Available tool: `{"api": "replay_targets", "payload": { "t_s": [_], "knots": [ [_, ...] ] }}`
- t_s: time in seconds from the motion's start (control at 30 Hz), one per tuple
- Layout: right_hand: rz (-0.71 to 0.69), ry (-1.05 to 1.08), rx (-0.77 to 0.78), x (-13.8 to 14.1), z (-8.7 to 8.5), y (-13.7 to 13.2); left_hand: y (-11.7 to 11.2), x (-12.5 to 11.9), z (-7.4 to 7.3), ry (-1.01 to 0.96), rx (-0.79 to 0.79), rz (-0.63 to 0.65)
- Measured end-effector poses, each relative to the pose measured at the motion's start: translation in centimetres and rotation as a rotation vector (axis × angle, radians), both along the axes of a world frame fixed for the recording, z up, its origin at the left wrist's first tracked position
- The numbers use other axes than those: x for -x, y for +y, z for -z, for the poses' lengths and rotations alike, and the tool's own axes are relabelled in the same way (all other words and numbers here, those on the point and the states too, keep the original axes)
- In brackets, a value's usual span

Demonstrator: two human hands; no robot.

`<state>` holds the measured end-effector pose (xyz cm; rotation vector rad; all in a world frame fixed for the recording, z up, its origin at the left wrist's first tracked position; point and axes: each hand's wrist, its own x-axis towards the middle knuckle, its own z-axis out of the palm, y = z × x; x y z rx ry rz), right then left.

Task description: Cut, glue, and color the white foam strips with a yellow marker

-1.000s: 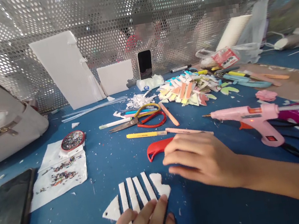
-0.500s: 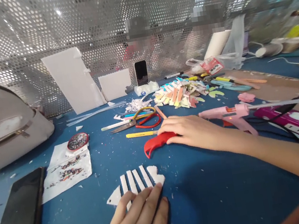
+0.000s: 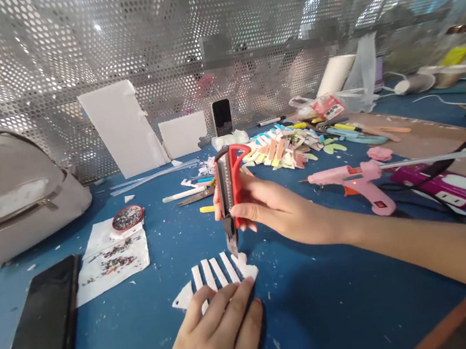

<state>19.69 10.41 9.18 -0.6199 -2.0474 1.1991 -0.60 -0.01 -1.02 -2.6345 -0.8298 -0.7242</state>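
Blue, smooth tabletop (image 3: pixel 338 311) is spreading beneath your hands. Your left hand (image 3: pixel 216 330), fingers open and extended, is covering the near part of the white, fishbone-shaped cutout (image 3: pixel 218 273) on it — your right hand (image 3: pixel 271 204) is gripping the red-and-black box cutter (image 3: pixel 235 180), its metal blade (image 3: pixel 232 245) pointing down at the cutout's right end.

Open room close to me, crowding beyond
The blue table (image 3: pixel 325 307) leaves me a way between my left grip (image 3: pixel 220 330) and right forearm (image 3: pixel 402 236), and another toward the black phone (image 3: pixel 37 332). Ahead, my right grip (image 3: pixel 271 207) and its red cutter (image 3: pixel 237 183) obstruct the middle, with the scrap heap (image 3: pixel 281 146) behind; rightward, the pink glue gun (image 3: pixel 359 175) and purple power strip (image 3: pixel 464 183) block a low pass.
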Motion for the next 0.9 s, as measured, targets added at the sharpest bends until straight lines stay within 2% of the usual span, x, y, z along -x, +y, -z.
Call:
{"api": "replay_targets", "payload": {
  "t_s": [0.13,0.3,0.9],
  "knots": [
    [0.03,0.015,0.13,0.1,1.5,0.2,0.1,-0.1,-0.3,-0.02,-0.006,0.007],
    [0.025,0.041,0.238,0.1,2.1,0.5,0.2,-0.3,-1.4,-0.025,-0.002,-0.003],
    [0.004,-0.015,0.254,0.3,2.1,0.3,0.3,-0.3,-1.5,-0.038,-0.019,0.0]
  ]
}}
